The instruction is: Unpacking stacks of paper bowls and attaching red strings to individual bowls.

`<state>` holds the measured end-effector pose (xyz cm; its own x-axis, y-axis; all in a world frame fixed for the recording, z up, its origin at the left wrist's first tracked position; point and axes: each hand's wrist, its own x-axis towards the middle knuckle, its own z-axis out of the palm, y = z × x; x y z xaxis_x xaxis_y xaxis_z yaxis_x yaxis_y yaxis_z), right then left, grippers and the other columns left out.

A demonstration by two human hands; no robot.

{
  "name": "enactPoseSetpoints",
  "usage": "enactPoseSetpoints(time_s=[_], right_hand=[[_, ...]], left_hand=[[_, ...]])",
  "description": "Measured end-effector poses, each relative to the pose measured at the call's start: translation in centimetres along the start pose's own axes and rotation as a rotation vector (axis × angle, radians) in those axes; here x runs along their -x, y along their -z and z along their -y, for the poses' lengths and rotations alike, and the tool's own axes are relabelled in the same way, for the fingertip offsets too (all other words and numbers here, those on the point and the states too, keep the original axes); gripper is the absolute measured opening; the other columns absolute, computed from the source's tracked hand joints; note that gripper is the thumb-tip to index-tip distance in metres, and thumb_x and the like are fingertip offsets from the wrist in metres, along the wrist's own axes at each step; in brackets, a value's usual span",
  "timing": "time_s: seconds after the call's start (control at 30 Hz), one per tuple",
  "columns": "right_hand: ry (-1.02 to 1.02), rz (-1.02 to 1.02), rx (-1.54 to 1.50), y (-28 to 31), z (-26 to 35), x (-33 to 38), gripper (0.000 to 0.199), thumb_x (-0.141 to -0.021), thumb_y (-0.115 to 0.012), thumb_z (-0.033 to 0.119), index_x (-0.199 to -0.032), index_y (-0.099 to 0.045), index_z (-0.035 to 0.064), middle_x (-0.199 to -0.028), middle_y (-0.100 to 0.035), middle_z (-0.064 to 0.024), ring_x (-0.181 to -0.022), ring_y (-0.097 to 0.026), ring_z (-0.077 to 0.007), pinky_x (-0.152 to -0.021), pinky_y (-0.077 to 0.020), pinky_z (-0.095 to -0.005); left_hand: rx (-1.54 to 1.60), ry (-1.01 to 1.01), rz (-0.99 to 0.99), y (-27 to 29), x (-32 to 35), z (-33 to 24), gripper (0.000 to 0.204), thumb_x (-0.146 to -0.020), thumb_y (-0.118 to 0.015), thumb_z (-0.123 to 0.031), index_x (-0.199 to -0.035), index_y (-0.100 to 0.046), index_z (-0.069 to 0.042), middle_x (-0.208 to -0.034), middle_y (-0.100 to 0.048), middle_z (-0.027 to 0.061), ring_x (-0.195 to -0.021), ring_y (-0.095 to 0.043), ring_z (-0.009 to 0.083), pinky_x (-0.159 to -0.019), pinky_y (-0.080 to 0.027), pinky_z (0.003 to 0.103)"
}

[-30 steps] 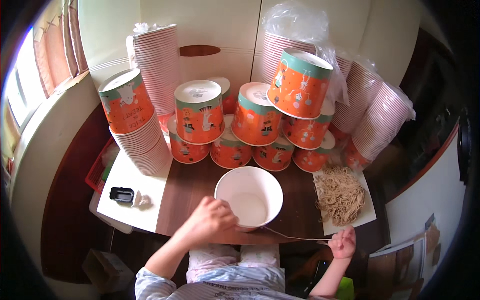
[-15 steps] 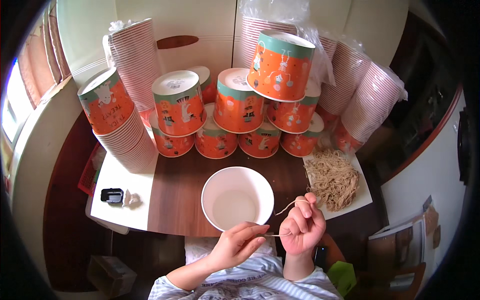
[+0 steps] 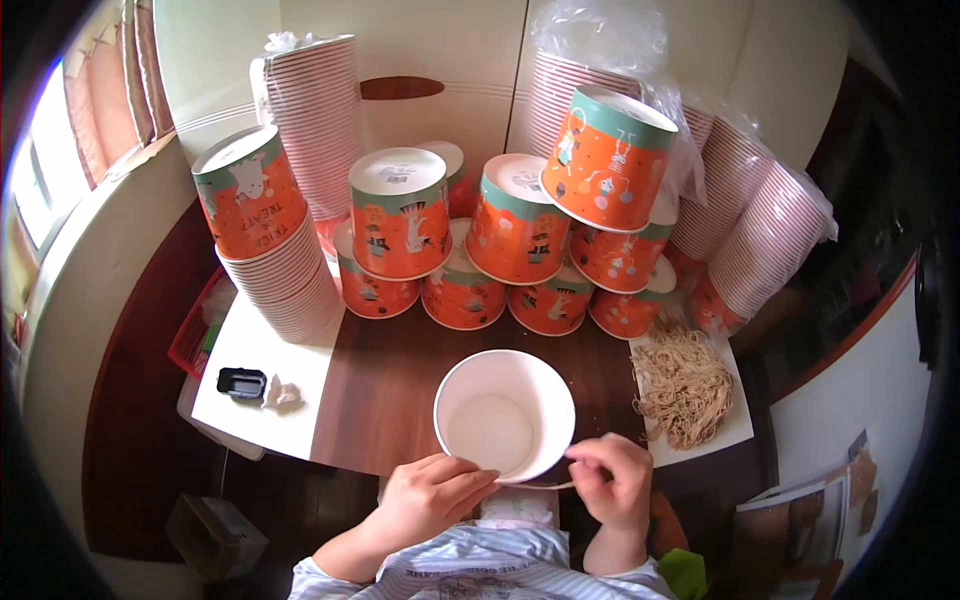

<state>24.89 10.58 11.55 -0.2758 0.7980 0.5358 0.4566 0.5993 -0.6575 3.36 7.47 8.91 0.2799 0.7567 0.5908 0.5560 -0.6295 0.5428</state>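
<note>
White paper bucket [image 3: 505,415] stands open-side up at the near edge of a dark wooden table [image 3: 385,385], seen from the head camera, with both of a person's hands at its near rim. Left hand [image 3: 432,497] rests its fingertips against the rim at the near left, fingers curled together; right hand [image 3: 612,483] sits just beside the rim at the near right, thumb and forefinger pinched on a thin pale string [image 3: 548,485] that runs along the rim between the hands. To the right lies a heap of tan strings [image 3: 683,383] on a white sheet [image 3: 735,430]. Beyond the bucket, orange printed buckets [image 3: 470,250] are piled upside down, flanked by tall nested stacks [image 3: 310,120]. At far left, a small black tray [image 3: 241,382] sits on a white board [image 3: 260,400].
</note>
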Motion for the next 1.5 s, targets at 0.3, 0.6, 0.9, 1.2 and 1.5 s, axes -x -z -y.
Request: enactPoseSetpoints(time_s=[0.3,0.6,0.9,1.2,1.5], right_hand=[[0.087,0.499,-0.489,-6.1,1.6,-1.2,0.047,-0.076,-0.065,0.009,-0.112,-0.036,0.0038,-0.1,-0.046,-0.0098,-0.099,-0.049,-0.0189,-0.076,-0.0445,-0.0319],[-0.001,0.624,-0.307,-7.4,-0.2,-4.2,0.01,-0.08,-0.058,0.006,-0.089,-0.057,0.0016,-0.069,-0.057,-0.0061,-0.064,-0.057,-0.0143,-0.059,-0.0448,-0.0269],[0.158,0.651,0.068,-10.0,-4.1,-6.6,0.013,-0.079,-0.052,0.016,-0.08,-0.059,0.0045,-0.079,-0.059,-0.0117,-0.076,-0.058,-0.0299,-0.067,-0.0465,-0.0399],[0.197,0.654,0.168,-10.7,-3.9,-6.6,0.012,-0.077,-0.051,0.016,-0.078,-0.058,0.0054,-0.078,-0.058,-0.0114,-0.072,-0.06,-0.0294,-0.063,-0.049,-0.0408],[0.199,0.618,0.117,-11.1,-3.9,-6.7,0.012,-0.076,-0.052,0.016,-0.081,-0.059,0.0075,-0.077,-0.058,-0.0109,-0.072,-0.06,-0.0297,-0.062,-0.0493,-0.0405]], left_hand=[[-0.48,-0.242,0.116,4.4,0.1,-0.8,0.026,-0.057,-0.063,-0.012,-0.083,-0.065,-0.012,-0.077,-0.054,-0.0048,-0.06,-0.048,0.0085,-0.047,-0.044,0.021],[-0.44,-0.124,0.111,4.0,0.1,1.6,0.017,-0.057,-0.063,-0.011,-0.074,-0.061,-0.009,-0.071,-0.054,-0.0021,-0.06,-0.05,0.0129,-0.047,-0.044,0.024],[0.283,0.662,-0.226,-0.2,1.2,6.9,0.018,-0.078,-0.054,0.003,-0.095,-0.059,0.001,-0.086,-0.063,0.0103,-0.076,-0.06,0.0128,-0.067,-0.047,0.022],[0.481,0.627,-0.178,-1.7,2.3,8.3,0.021,-0.08,-0.049,0.005,-0.099,-0.057,0.006,-0.086,-0.063,0.0087,-0.081,-0.057,0.0083,-0.071,-0.047,0.02],[0.495,0.625,-0.189,-2.1,2.5,8.7,0.02,-0.079,-0.053,0.003,-0.098,-0.058,0.005,-0.085,-0.064,0.0088,-0.08,-0.059,0.01,-0.072,-0.048,0.022]])
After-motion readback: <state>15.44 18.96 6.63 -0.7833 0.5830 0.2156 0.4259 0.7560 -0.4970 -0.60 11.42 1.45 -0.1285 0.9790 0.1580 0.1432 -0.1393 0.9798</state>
